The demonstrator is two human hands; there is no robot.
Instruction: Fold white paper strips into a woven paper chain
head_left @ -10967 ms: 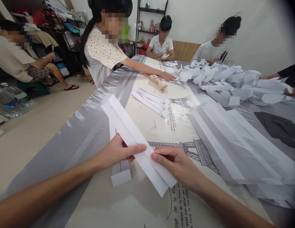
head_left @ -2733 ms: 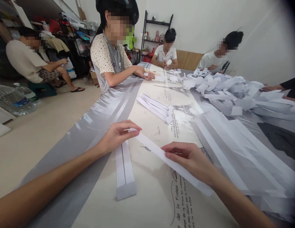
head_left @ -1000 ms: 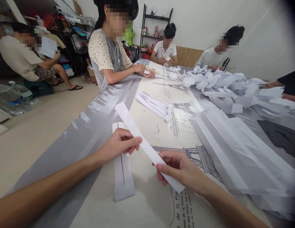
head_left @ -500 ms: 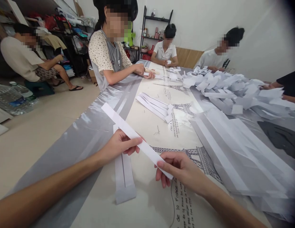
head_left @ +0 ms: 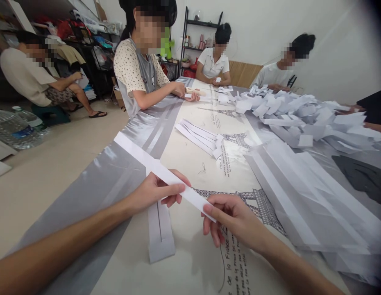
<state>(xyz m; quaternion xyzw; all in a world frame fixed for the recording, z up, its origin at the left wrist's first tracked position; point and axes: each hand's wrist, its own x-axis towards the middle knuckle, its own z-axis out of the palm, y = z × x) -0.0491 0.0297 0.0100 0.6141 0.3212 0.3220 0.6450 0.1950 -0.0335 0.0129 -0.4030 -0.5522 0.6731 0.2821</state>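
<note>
A long white paper strip runs diagonally between my hands, above the table. My left hand pinches it near the middle, thumb on top and fingers behind. At its near right end, my right hand grips the strip between thumb and fingers. Below my left hand, another folded white paper strip with a dark line along it lies on the printed tablecloth, partly hidden by that hand. Farther up lies a small fanned bunch of paper strips.
Long paper sheets lie stacked on the right, with a large heap of folded white papers behind. A dark flat item rests at far right. Several people sit or stand around, one co-worker at the table's left edge.
The strip has slid up and to the left through my hands, so its far end reaches farther left and less of it shows past my right thumb. My hands have barely moved.
</note>
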